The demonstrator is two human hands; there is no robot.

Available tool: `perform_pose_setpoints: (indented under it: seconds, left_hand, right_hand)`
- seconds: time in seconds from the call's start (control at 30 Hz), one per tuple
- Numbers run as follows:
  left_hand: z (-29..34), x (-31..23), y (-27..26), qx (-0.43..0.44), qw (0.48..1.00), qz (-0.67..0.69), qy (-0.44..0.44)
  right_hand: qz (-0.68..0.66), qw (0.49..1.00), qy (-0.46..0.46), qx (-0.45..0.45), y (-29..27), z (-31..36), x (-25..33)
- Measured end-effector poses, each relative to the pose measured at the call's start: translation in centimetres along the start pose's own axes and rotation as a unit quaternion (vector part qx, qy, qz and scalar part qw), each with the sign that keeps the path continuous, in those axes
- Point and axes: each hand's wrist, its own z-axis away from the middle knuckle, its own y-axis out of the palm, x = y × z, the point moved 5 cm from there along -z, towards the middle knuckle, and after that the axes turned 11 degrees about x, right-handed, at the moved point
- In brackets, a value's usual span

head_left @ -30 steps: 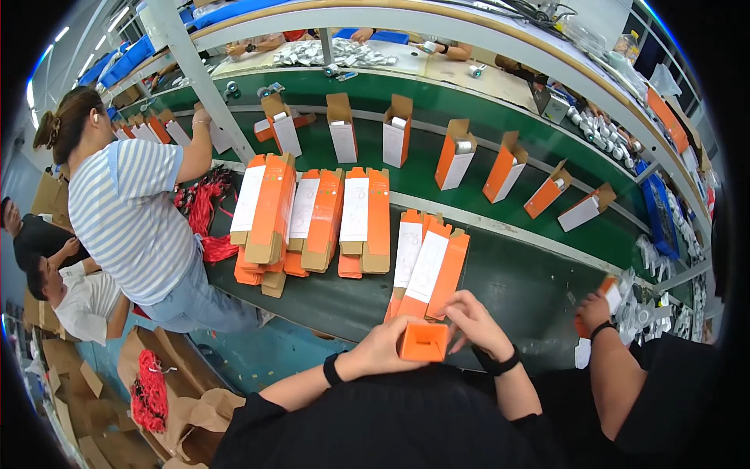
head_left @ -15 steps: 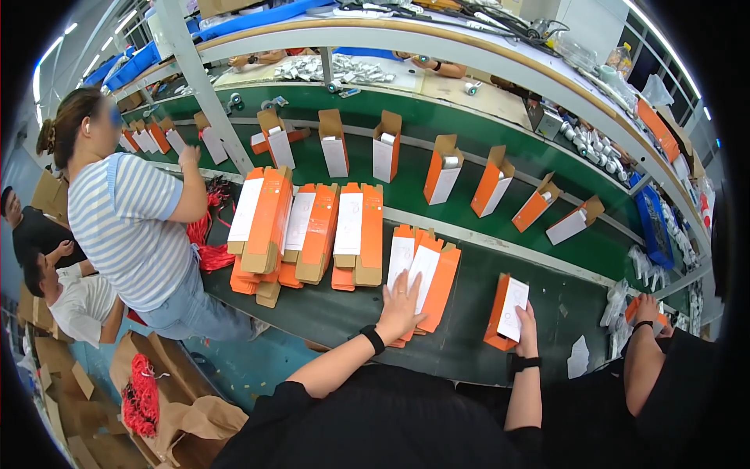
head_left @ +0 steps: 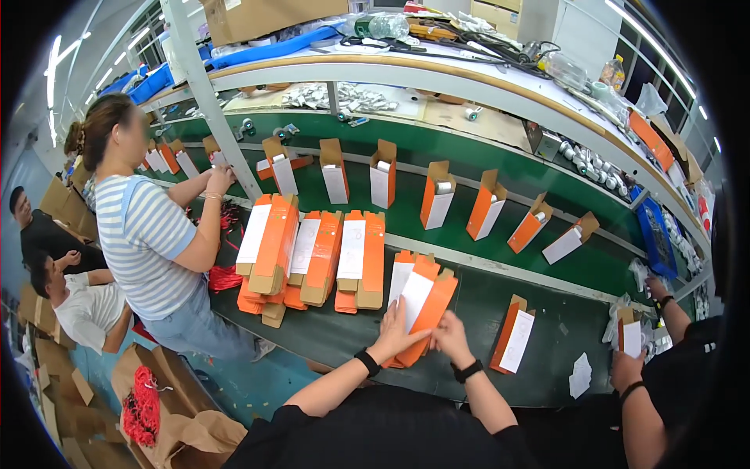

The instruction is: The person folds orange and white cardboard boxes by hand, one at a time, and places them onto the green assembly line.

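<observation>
- The left hand point(head_left: 397, 336) lies at the lower left edge of the top carton point(head_left: 434, 297), fingers reaching over white card and thumb across the lower part; whether it grips or only presses, I cannot tell.
- The right hand point(head_left: 449, 339) has its fingers curled around the lower right edge of the same carton, grasping it.
- The top carton is flat, orange and white, and slants in front of the person, over the near edge of the table point(head_left: 483, 313).
- Other flat cartons point(head_left: 400, 270) lie under it, partly showing at its left.
- Right of the hands, apart from them, an open carton point(head_left: 516, 338) stands on the table, flap raised.
- A paper scrap point(head_left: 580, 377) lies farther right.
- Left of the hands are three stacks point(head_left: 361, 254) of flat cartons, side by side.
- Beyond the table, open cartons point(head_left: 437, 199) line the green belt point(head_left: 406, 184), several with white items showing at the top.
- At the right, a co-worker's hand point(head_left: 627, 370) holds a small carton point(head_left: 631, 336).
- At the left, a person in a striped shirt point(head_left: 144, 227) stands with both hands near the belt.
- Red cords point(head_left: 142, 406) lie in a cardboard box point(head_left: 176, 363) on the floor.
</observation>
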Motion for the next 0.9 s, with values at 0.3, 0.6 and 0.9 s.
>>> perform_pose_setpoints:
  seconds: [0.3,0.6,0.9]
  left_hand:
    - [3.6,-6.8,-5.4,0.010,0.990,-0.114,0.083]
    - [6.0,-9.8,-2.9,0.097,0.976,-0.108,0.163]
    - [6.6,-8.9,-5.0,0.060,0.981,-0.148,0.112]
  right_hand:
    - [-0.092,0.986,0.084,0.114,-2.6,4.3,7.5]
    - [-0.007,0.960,0.061,0.274,-0.2,3.3,3.9]
    - [-0.074,0.935,0.141,0.316,-0.9,7.0,5.3]
